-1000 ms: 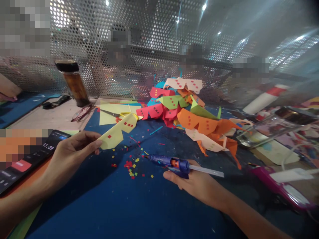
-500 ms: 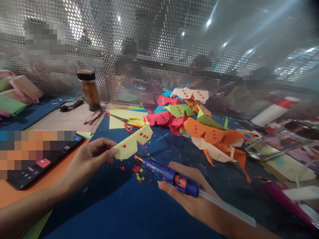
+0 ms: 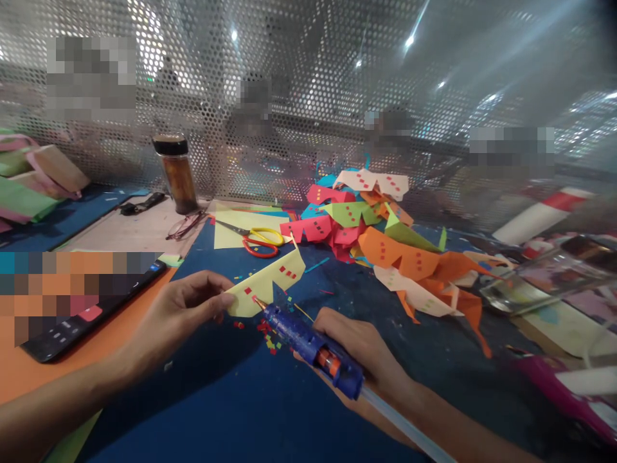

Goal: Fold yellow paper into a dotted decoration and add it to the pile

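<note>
Between thumb and fingers my left hand (image 3: pixel 200 305) pinches the left end of a pale yellow paper cutout (image 3: pixel 263 283), raised over the blue table. The cutout has a notch in its lower edge, a single red square on its left half and several on its right half. My right hand (image 3: pixel 349 347) is wrapped around a blue hot glue gun (image 3: pixel 313 347), a clear glue stick (image 3: pixel 405 431) sticking out of its back. Its nozzle meets the cutout's left half, close to the single red square. Tiny red and yellow paper bits (image 3: pixel 267 331) lie on the table behind the nozzle.
Scissors (image 3: pixel 263 238) with red and yellow handles lie on yellow paper. Folded paper cutouts (image 3: pixel 357 212) are heaped at the back right. A phone (image 3: pixel 96 318), glasses (image 3: pixel 186 224) and a lidded bottle (image 3: pixel 177 177) stand left. A perforated metal screen (image 3: pixel 294 128) borders the far side.
The glue gun has moved left, bringing its nozzle from beside the cutout's notch onto its left half. The cutout has shifted slightly right in the view.
</note>
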A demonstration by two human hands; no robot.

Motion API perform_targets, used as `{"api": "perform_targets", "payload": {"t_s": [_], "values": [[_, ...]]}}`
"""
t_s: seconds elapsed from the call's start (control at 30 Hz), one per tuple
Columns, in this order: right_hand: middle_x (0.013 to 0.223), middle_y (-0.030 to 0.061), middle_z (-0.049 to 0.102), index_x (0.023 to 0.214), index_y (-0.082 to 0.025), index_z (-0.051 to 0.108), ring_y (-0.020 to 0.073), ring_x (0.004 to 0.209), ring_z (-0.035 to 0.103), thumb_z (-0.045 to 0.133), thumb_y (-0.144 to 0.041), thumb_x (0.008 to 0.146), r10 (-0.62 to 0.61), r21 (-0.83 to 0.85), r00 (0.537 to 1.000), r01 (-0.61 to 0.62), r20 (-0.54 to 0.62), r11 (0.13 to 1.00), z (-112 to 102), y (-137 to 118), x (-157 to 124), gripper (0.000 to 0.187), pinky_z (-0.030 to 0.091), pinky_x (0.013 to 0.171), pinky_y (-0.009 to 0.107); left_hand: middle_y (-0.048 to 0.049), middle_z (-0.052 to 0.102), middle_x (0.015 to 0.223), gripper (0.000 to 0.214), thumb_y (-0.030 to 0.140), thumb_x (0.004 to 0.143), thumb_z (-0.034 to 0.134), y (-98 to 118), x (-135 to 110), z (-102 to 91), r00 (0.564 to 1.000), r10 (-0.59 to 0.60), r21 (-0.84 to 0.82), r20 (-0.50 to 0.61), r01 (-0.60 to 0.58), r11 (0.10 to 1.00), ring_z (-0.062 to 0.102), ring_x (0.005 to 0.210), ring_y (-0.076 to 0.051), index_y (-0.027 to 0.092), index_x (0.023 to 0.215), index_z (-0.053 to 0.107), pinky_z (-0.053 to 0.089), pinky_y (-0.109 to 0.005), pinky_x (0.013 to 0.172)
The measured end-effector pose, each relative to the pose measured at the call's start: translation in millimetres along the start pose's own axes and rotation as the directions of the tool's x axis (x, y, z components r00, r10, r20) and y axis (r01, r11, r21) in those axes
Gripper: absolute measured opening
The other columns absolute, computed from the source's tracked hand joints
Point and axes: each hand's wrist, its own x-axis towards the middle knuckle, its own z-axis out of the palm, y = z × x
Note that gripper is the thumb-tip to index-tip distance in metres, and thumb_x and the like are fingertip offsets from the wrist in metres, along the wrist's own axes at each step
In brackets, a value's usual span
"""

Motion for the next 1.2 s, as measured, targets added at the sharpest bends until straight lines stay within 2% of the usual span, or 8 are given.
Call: {"api": "perform_targets", "payload": {"t_s": [0.2,0.9,1.2], "values": [[0.076,-0.0029,0.052,0.085,-0.022,0.048,0.0105,0.061,0.048,0.054,-0.015,0.084,-0.034,-0.012,0.999,0.034,0.004,0.999,-0.4,0.2,0.6,0.009,0.033,0.054,0.024,0.0015,0.064,0.066,0.025,0.044,0.079,0.068,0.3,-0.5,1.6,1.0,0.001,-0.012,0.008,-0.001,1.0,0.056,0.059,-0.014,0.02,0.085,0.066,0.043,-0.024,0.055],[0.075,-0.0019,0.05,0.083,-0.022,0.046,0.0112,0.06,0.045,0.046,-0.017,0.087,-0.034,-0.056,0.999,0.035,0.007,0.998,0.1,0.4,0.2,0.007,0.032,0.053,0.025,0.0005,0.064,0.068,0.024,0.043,0.08,0.068,-1.3,-1.2,1.0,1.0,-0.002,-0.008,0.029,0.002,1.0,0.056,0.06,-0.014,0.02,0.085,0.067,0.043,-0.024,0.056],[0.074,-0.0023,0.05,0.083,-0.022,0.046,0.011,0.059,0.044,0.046,-0.019,0.087,-0.051,-0.01,0.998,0.051,-0.022,0.999,1.8,0.6,-0.5,0.005,0.031,0.052,0.026,0.0005,0.065,0.069,0.022,0.041,0.08,0.068,-2.1,0.1,1.6,1.0,0.007,-0.024,0.021,-0.006,1.0,0.056,0.06,-0.013,0.02,0.085,0.067,0.043,-0.023,0.057]]}}
